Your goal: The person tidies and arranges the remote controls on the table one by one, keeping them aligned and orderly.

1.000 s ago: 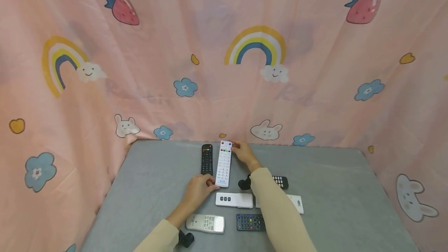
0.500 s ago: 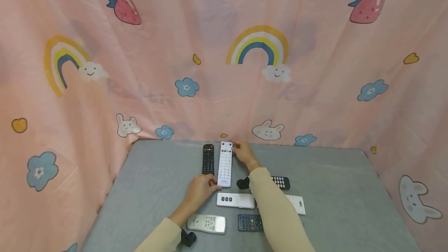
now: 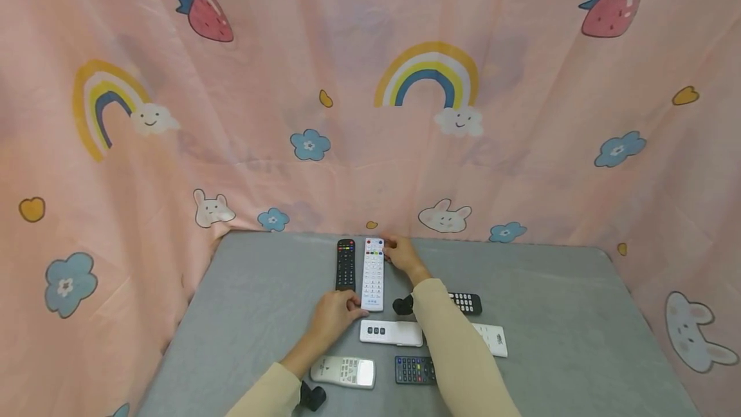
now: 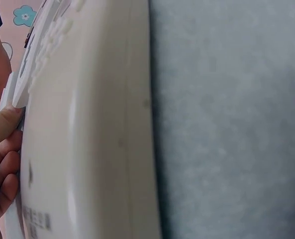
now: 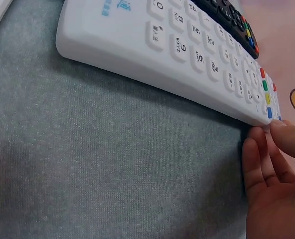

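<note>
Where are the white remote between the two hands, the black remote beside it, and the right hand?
White remote (image 3: 373, 275), head view: middle of its keypad.
Black remote (image 3: 345, 264), head view: middle of its keypad.
Right hand (image 3: 407, 259), head view: back of the hand.

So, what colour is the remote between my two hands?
The remote is white, seen best in the right wrist view.

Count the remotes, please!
7: black remote and white remote at back, silver remote central, beige remote and dark remote in front, keypad remote and pale remote partly under right sleeve. Others may hide.
</note>
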